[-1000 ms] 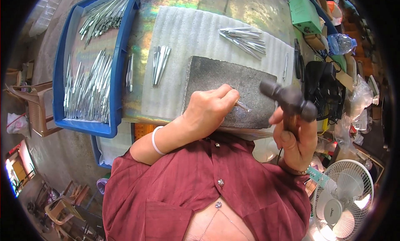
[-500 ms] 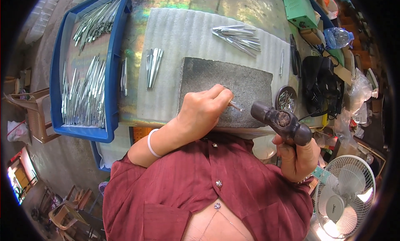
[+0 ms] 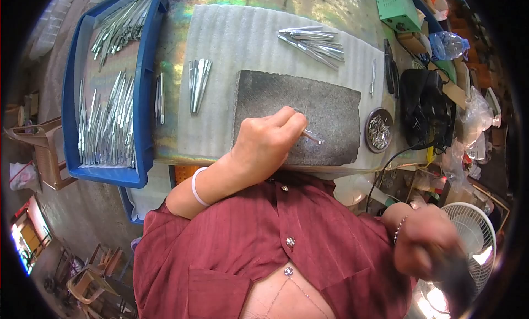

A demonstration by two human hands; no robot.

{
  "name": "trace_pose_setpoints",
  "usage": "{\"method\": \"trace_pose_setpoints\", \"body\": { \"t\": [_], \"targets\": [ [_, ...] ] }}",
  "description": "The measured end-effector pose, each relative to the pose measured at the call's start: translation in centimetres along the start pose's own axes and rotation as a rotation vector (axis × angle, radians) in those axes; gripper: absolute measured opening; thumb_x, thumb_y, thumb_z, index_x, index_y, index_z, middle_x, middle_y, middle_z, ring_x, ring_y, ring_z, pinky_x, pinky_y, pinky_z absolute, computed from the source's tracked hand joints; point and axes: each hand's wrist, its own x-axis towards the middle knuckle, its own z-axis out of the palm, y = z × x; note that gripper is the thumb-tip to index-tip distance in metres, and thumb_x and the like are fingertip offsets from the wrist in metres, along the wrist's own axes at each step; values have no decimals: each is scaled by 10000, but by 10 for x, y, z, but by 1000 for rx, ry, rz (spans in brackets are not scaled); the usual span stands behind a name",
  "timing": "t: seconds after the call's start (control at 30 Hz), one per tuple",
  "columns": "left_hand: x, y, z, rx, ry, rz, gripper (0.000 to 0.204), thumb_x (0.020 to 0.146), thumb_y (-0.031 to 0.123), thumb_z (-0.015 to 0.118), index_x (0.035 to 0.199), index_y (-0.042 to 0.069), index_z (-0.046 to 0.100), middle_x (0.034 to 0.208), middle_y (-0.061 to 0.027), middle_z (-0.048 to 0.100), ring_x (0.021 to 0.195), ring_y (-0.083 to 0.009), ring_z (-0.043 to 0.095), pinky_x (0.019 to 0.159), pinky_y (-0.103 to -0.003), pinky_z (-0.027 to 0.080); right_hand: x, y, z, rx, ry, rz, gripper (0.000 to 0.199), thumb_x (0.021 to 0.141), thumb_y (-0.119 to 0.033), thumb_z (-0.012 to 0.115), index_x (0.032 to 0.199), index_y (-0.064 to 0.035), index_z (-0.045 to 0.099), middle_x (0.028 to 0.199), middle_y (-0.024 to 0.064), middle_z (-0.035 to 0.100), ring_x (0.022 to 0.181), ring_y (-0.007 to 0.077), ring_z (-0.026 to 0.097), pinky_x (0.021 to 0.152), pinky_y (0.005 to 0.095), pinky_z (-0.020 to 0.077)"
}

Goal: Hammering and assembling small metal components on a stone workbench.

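Your clear lane is the ribbed mat (image 3: 242, 54) above the stone block (image 3: 308, 109), between two spike bundles (image 3: 317, 41) (image 3: 197, 85). The blue tray (image 3: 144, 98) blocks the left; the small dish (image 3: 379, 130) and black device (image 3: 424, 107), apparently cabled, crowd the right.

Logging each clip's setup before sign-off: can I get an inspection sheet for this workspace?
Surface: bench with iridescent top, covered by a ribbed white foam mat.
Job's things: dark stone block; thin metal piece pinned on it; hammer, blurred.
Clutter: blue tray of metal strips; loose strip piles; round dish of small parts; green box; plastic bottle.
Hands: left hand, fingers on the metal piece; right hand low, gripping the hammer.
Cables: black cord off the bench edge.
Surroundings: white fan; chairs.
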Motion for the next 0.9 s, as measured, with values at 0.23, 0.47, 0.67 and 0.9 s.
{"method": "trace_pose_setpoints", "body": {
  "t": [0.23, 0.47, 0.67, 0.9],
  "targets": [
    [-5, -1, 2, 20, 19, -19, 157, 707, -19, 563, 832, 60, 511, 740, -72, 520, 601, -260, 590, 465, -344, 457, 44, 11, 39, -284, 256, -141, 428, 700, -49, 682, 1095, 80, 576, 737, 113, 592, 562, 218, 583, 425, 282, 418],
    [4, -1, 0, 11, 11, -8, 166, 696, -23, 563, 831, 59, 511, 745, -69, 520, 601, -254, 590, 467, -342, 460, 29, 3, 19, -279, 153, -97, 403, 727, -41, 634, 1110, 59, 557, 673, 77, 603, 506, 166, 571, 466, 277, 446],
    [5, -12, 0, -187, 32, -76, 120, 770, -42, 609, 839, 52, 581, 748, -79, 604, 581, -196, 614, 509, -269, 488, 25, 15, 31, 190, 320, 118, 395, 803, 41, 604, 1182, 87, 503, 908, 195, 634, 763, 236, 671, 628, 270, 513],
    [5, -12, -36, -1519, 56, -750, 160, 924, 181, 565, 923, 21, 568, 860, -104, 642, 604, -115, 626, 536, -214, 536, 52, 72, 84, -69, 391, 278, 408, 817, 37, 572, 1218, 0, 506, 980, 186, 604, 838, 306, 631, 729, 324, 492]
  ]
}}
